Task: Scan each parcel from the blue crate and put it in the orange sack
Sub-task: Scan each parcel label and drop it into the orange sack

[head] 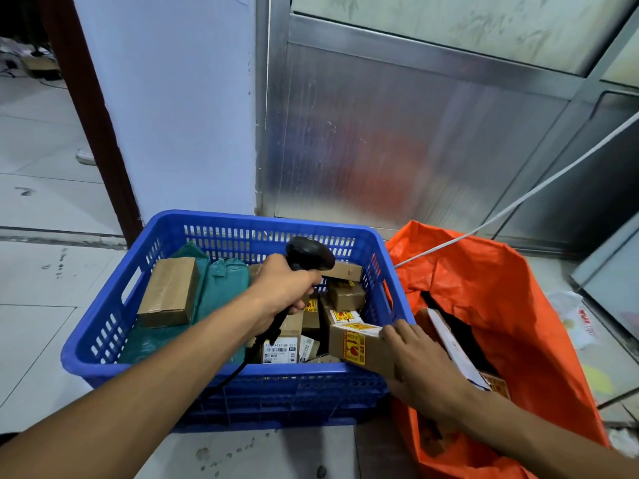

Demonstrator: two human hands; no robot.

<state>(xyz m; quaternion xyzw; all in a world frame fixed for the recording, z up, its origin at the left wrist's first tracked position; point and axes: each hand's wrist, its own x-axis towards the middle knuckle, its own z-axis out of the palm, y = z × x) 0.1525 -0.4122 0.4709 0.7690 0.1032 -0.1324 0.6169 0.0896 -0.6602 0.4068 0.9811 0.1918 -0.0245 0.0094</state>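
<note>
One blue perforated plastic crate stands on the tiled floor, with one orange woven plastic sack open just beside it on the right. In the crate lie two green plastic mailer bags on the left, one plain brown taped cardboard box resting on them, and a jumble of small brown cartons on the right; at least five show, though the exact count cannot be told. Several carry yellow stickers with red marks, too small to read. A white shipping label near the front wall bears a barcode and a code that looks like "A122-00", with the rest illegible.

The left hand reaches over the middle of the crate and grips the handle of one black handheld barcode scanner, its head pointing toward the far right; a black cable trails from it over the front rim. The right hand lies with fingers spread on a brown carton with yellow stickers, holding it at the crate's front right corner, against the sack's mouth. Inside the sack sits a flat parcel with a white face. One white cord runs diagonally above the sack.
</note>
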